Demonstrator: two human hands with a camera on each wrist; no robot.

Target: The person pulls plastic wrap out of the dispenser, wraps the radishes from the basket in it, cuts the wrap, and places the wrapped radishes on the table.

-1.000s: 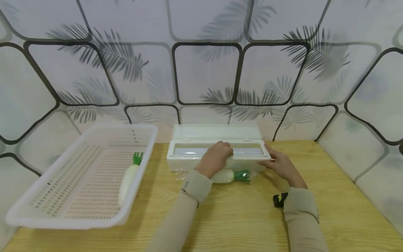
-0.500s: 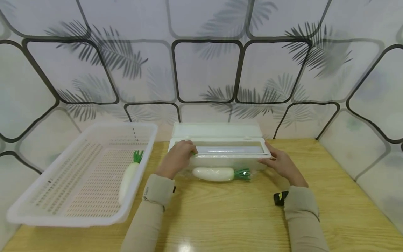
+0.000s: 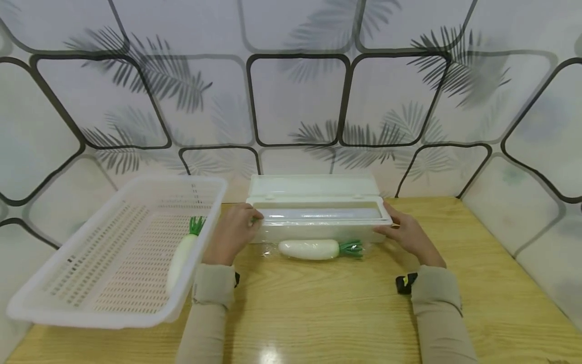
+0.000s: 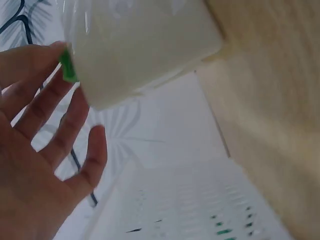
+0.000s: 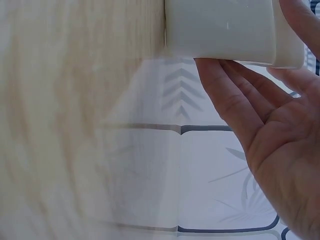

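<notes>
A white plastic-wrap dispenser (image 3: 318,232) stands on the table with its lid raised and a roll of clear film inside. At its left end my left hand (image 3: 232,232) pinches a small green slide cutter (image 4: 67,66) on the front edge; the other fingers spread loosely in the left wrist view. My right hand (image 3: 409,237) grips the dispenser's right end, thumb and fingers on its corner and side. Directly in front lies a white radish (image 3: 309,249) with green stalks, under clear film that hangs from the dispenser's front edge.
A white slotted basket (image 3: 177,308) stands at the left, with a second white radish (image 3: 181,258) leaning along its right wall. Behind the wooden table (image 3: 327,313) rises a patterned wall covering (image 3: 297,101).
My left hand has slid leftward along the dispenser's front edge, from past its middle to its left end, carrying the green cutter. My right hand has stayed on the right end.
</notes>
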